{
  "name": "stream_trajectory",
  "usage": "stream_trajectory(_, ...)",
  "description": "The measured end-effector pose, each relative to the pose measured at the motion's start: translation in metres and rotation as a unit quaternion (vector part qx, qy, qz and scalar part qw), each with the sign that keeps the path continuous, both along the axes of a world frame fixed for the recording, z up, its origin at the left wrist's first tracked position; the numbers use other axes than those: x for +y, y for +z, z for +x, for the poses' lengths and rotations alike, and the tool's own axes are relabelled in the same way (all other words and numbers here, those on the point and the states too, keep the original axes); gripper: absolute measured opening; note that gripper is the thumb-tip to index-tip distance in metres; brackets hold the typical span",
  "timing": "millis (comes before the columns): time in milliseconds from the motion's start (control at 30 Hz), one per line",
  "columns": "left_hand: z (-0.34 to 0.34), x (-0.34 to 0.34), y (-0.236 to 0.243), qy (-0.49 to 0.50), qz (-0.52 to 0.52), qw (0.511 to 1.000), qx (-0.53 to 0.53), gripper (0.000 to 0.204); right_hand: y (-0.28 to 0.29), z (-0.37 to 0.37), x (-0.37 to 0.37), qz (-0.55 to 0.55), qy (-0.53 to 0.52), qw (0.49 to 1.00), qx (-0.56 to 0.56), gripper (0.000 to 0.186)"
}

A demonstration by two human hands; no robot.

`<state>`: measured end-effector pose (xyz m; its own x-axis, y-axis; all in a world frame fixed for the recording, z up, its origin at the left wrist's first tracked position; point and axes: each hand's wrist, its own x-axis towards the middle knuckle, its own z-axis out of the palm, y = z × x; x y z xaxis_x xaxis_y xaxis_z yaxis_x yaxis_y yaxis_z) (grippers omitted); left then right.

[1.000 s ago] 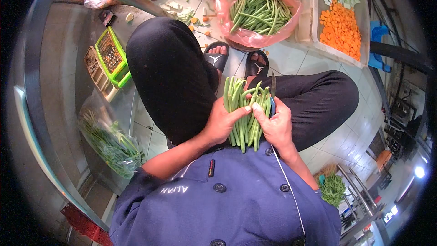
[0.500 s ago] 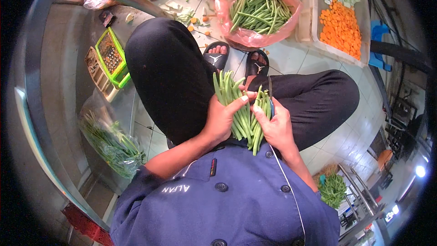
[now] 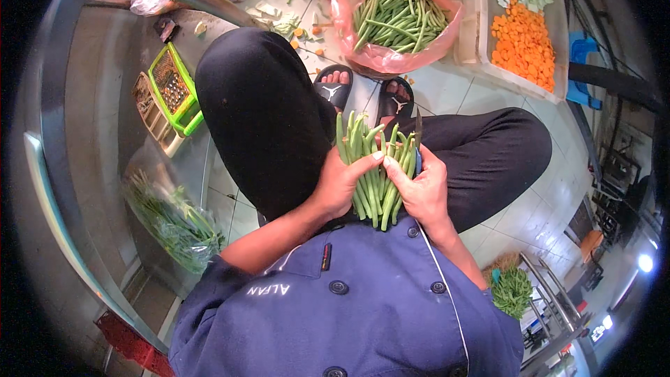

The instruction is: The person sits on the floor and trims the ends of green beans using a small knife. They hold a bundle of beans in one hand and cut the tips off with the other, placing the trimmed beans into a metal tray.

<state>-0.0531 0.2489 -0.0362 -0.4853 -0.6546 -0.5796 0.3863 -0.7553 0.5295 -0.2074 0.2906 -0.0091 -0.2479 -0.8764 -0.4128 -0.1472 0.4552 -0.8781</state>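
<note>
A bunch of green beans (image 3: 374, 192) is gathered upright between both hands, above my lap. My left hand (image 3: 342, 180) wraps its left side, with the thumb lying across the front. On the other side my right hand (image 3: 423, 192) closes round the beans, its thumb tip close to the left thumb. A knife (image 3: 419, 146) with a blue handle is also in the right hand, its dark blade pointing away from me along the beans. The bean tips stand at uneven heights. Most of the knife handle is hidden by the fingers.
Ahead of my feet stands a pink plastic bag (image 3: 335, 10) full of green beans. To its right, a white tub (image 3: 474, 35) holds sliced carrots and chopped cabbage. A green grater box (image 3: 190, 124) and bagged leafy greens (image 3: 171, 216) lie left. Vegetable scraps (image 3: 286, 26) litter the floor.
The two portions of beans, apart before, have come together into one bunch. My hands have drawn closer, thumbs now nearly touching. The knife blade shows more clearly.
</note>
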Motion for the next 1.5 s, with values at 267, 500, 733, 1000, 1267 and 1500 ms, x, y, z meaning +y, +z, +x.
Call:
stream_trajectory(267,0.001,-0.004,0.005,-0.026,0.045,0.998,0.047,0.043,0.004,0.004,-0.006,-0.021,0.07,0.988,0.14,0.031)
stream_trajectory(500,0.002,-0.002,0.002,-0.044,0.036,0.995,0.082,0.045,0.005,-0.005,-0.002,-0.019,0.061,0.996,0.064,0.033)
stream_trajectory(733,0.002,-0.001,0.0,-0.081,-0.018,0.993,0.084,0.061,0.013,-0.012,0.012,-0.006,0.026,0.997,-0.074,0.05)
stream_trajectory(1000,0.003,0.001,-0.004,-0.111,-0.039,0.99,0.072,0.066,0.011,-0.004,0.012,0.023,-0.042,0.995,-0.083,0.029)
stream_trajectory(1267,0.0,-0.004,0.007,-0.116,-0.008,0.987,0.107,0.063,0.015,-0.007,0.01,0.056,-0.021,0.994,-0.088,0.016)
stream_trajectory(1500,-0.002,0.0,-0.001,-0.122,-0.077,0.989,0.031,0.062,0.021,-0.008,0.008,-0.004,-0.018,0.999,-0.026,0.009)
